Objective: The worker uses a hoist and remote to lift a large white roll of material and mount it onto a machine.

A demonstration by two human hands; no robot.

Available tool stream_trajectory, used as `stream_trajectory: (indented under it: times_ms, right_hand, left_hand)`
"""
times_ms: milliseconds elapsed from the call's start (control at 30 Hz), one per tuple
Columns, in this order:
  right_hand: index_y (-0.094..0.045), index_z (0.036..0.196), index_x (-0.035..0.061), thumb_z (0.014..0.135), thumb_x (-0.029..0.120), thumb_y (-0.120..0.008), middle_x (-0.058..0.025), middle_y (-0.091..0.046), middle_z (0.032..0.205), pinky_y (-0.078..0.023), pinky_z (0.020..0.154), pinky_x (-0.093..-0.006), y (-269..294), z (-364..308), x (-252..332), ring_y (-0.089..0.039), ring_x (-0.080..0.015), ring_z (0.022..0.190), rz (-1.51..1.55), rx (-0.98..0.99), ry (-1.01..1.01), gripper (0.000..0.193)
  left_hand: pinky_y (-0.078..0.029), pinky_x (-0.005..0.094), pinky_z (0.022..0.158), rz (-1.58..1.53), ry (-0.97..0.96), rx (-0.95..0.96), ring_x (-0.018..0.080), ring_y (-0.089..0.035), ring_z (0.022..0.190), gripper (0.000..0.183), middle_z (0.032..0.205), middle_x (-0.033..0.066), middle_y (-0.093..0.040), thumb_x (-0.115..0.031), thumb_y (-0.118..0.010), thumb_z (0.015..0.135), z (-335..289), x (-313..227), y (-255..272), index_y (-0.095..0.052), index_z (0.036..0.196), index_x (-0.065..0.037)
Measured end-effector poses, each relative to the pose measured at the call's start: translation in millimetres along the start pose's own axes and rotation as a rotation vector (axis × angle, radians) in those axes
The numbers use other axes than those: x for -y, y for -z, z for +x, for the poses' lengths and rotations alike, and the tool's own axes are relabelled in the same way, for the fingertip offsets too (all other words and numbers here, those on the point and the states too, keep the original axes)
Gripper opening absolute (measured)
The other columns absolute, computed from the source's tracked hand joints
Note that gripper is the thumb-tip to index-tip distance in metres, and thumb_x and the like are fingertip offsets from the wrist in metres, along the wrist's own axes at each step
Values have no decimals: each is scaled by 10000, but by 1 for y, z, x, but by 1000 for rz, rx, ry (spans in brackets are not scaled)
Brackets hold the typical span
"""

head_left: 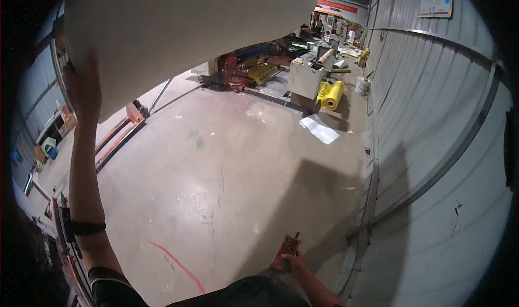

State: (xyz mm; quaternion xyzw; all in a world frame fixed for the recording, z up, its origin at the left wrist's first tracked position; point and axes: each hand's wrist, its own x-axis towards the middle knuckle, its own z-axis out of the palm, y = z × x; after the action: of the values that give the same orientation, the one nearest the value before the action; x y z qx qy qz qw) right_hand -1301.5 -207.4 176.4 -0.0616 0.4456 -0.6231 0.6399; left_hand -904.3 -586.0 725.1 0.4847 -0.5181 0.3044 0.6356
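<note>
A large pale roll or bulky cylinder (189, 31) fills the upper left, raised above the floor; what holds it up is out of view. My left arm reaches up, and my left hand (85, 91) lies against the roll's near left end with the thumb stretched out; the other fingers are partly in shadow. Low at the right, my right hand (294, 264) is closed round an orange-red handheld remote control (286, 252) with a short dark stub on its top end. The thumb rests on the remote's face.
A corrugated metal wall (421, 101) runs along the right. Ahead stand a grey machine cabinet (304, 79), yellow rolls (333, 95), a white sheet (320, 129) on the floor and a bucket (362, 85). An orange pallet jack (121, 131) is at the left. A person (319, 25) stands far off.
</note>
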Motion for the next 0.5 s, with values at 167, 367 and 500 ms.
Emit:
stream_trajectory:
  times_ms: [167, 367, 500]
  right_hand:
    - [-532, 1216, 56, 787, 17, -713, -109, -632, 1088, -578, 803, -448, -6, 26, 75, -662, -262, 930, -85, -232, 64, 468]
    - [-495, 1264, 64, 789, 1, -719, -86, -619, 1107, -579, 839, -448, 29, 61, 144, -650, -258, 976, -76, -148, 15, 528]
    - [-321, 1417, 86, 824, 50, -719, -129, -501, 1270, -565, 933, -513, 75, 96, 153, -586, -303, 1153, -34, -47, 2, 715]
  left_hand:
    - [-457, 453, 963, -68, 40, 94, 395, -595, 1107, 706, 1197, 280, -585, -483, -672, 895, -34, -35, -80, -525, 1257, 105]
    - [-450, 440, 979, -317, 97, 141, 370, -585, 1135, 729, 1240, 287, -564, -473, -691, 890, -73, -71, -179, -503, 1275, 117]
    - [-451, 444, 977, -340, 14, 120, 363, -585, 1131, 696, 1236, 275, -575, -455, -676, 911, -80, -116, -246, -499, 1292, 100]
